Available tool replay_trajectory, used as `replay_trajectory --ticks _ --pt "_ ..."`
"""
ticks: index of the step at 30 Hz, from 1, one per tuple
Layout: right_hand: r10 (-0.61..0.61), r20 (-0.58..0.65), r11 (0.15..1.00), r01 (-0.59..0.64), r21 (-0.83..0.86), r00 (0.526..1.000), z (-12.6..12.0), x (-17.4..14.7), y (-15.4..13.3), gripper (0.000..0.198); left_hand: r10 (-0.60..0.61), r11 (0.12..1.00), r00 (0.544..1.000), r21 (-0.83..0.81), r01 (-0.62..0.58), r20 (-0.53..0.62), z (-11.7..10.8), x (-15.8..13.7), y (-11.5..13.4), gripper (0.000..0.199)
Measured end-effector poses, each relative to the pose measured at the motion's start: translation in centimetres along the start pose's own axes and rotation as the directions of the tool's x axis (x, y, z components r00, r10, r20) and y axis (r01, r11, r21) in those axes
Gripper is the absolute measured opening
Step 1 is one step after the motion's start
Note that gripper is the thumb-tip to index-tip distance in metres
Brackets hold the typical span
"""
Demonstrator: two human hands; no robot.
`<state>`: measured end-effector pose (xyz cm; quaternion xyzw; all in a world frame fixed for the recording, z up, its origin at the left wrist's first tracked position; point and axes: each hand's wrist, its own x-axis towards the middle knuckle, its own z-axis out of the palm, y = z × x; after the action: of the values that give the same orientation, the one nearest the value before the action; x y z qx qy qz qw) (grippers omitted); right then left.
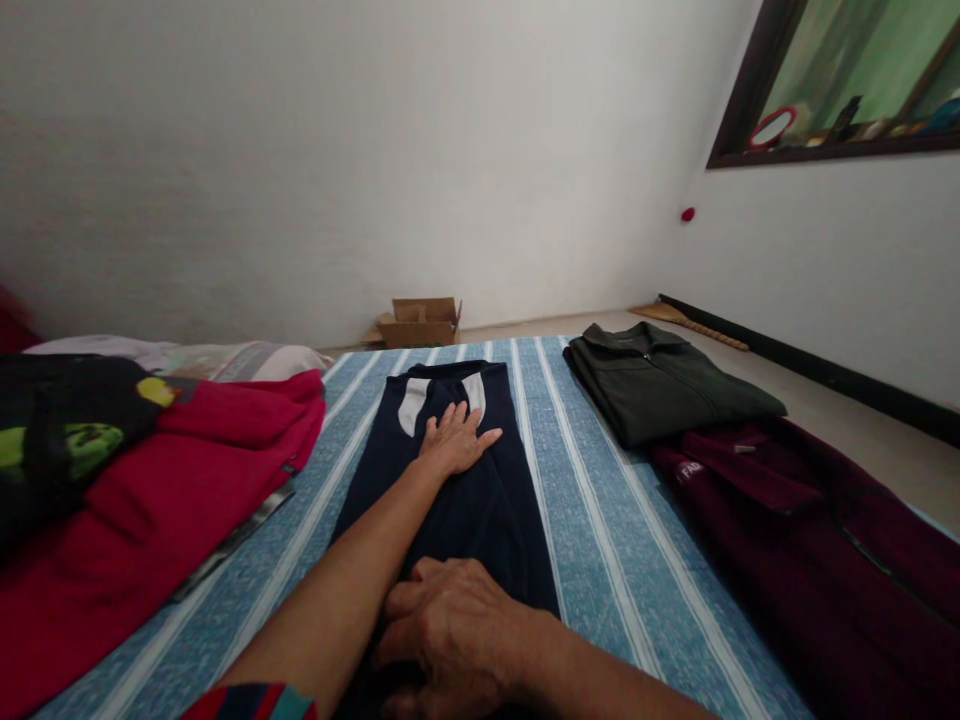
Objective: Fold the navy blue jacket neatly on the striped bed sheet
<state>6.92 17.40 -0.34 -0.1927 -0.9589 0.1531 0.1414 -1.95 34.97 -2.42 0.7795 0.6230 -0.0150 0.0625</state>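
Observation:
A dark navy garment [499, 500] lies folded lengthwise on the bed, with two curved white panels near its far end. I cannot tell whether it is trousers or a top. My left hand [454, 440] rests palm down on it beside the right white panel, fingers spread and flat. Closer to me, my right hand [450, 630] is bent over the near part of the same garment. Its fingers are curled into the cloth, and their tips are partly hidden. My left forearm passes over the garment's left side.
A blue-and-white striped sheet [592, 560] covers the bed. To the right lie a folded dark green garment [667, 380] and a maroon garment [810, 560]. Red clothing [195, 480] and a black printed item [67, 440] lie left. Beyond stands a cardboard box [420, 325].

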Motion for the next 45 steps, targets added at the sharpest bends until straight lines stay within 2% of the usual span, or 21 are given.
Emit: replay_trajectory --ticks 6,8,12,17,27,34,39,45 --pt "0.014 0.015 1.000 -0.015 0.013 1.000 -0.2 0.0 -0.1 0.024 0.012 1.000 1.000 -0.010 -0.012 0.012 -0.2 0.0 0.0 0.079" --pt "0.021 0.029 1.000 -0.021 0.013 0.999 -0.3 -0.1 -0.1 0.024 0.010 1.000 1.000 -0.018 -0.010 -0.019 -0.4 0.1 0.0 0.079" --pt "0.012 0.044 1.000 -0.012 0.010 0.999 -0.4 -0.1 0.0 0.025 -0.092 0.996 0.991 -0.023 0.090 -0.092 -0.9 0.9 0.1 0.089" --pt "0.018 0.048 0.999 -0.020 0.043 0.999 -0.3 -0.2 0.0 0.026 -0.169 0.985 0.985 -0.022 0.168 -0.032 -0.8 2.7 0.1 0.097" --pt "0.030 0.074 0.999 -0.032 0.024 0.997 -0.9 -0.2 -0.2 0.026 -0.147 0.988 0.989 0.036 0.148 -0.032 -0.7 3.4 -0.1 0.097" --pt "0.018 0.045 0.999 -0.020 0.046 0.999 -0.3 -0.2 0.0 0.025 -0.146 0.988 0.980 0.021 0.150 -0.139 -0.1 3.5 -0.3 0.091" --pt "0.018 0.014 0.999 -0.018 0.036 1.000 -0.1 -0.3 0.1 0.025 -0.184 0.983 0.979 -0.002 0.185 -0.087 0.0 3.9 -0.3 0.097" --pt "0.007 0.056 0.999 -0.009 0.034 0.998 -0.2 -0.2 0.1 0.026 -0.181 0.982 0.979 0.033 0.185 -0.098 -0.2 4.2 -0.2 0.097"
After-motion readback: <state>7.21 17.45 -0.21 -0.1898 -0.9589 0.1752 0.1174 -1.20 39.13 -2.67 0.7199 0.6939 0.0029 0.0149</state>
